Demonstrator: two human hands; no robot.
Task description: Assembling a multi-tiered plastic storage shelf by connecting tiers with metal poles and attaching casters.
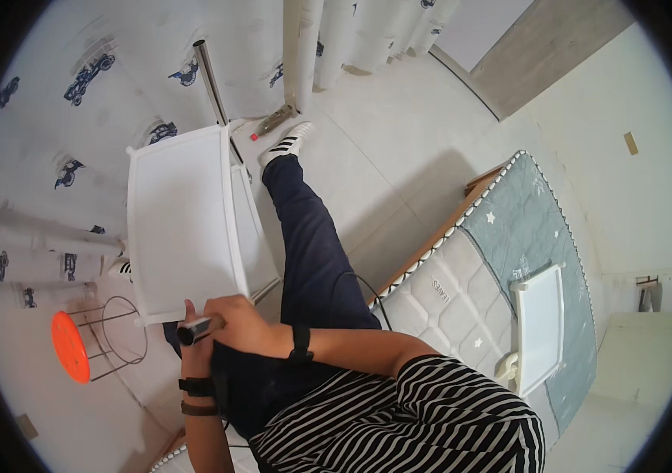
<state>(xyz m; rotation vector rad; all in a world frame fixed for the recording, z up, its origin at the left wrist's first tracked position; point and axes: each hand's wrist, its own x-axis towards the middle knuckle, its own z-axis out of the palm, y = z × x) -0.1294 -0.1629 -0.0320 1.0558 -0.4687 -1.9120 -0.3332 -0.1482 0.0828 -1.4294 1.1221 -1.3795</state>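
A white shelf rack [182, 221] stands between my legs, its rectangular panels framed in white with corner sleeves. At its near corner, a shiny metal tube [196, 329] points up toward me with its hollow end showing. My right hand [245, 327] is closed around this tube. Just below and to the left, my left hand [196, 351] is wrapped against the same tube, its thumb up; my right hand and the tube hide part of its fingers. Another metal pole [211, 83] rises from the rack's far corner. A second white panel shows beneath the upper one.
An orange round stool [70, 347] with thin metal legs lies tipped at left. A bed with a grey quilted mattress [446, 299] is at right, bearing another white panel [541, 327]. A plastic bottle [274, 120] with red cap lies near my shoe. Patterned curtains [76, 126] hang behind.
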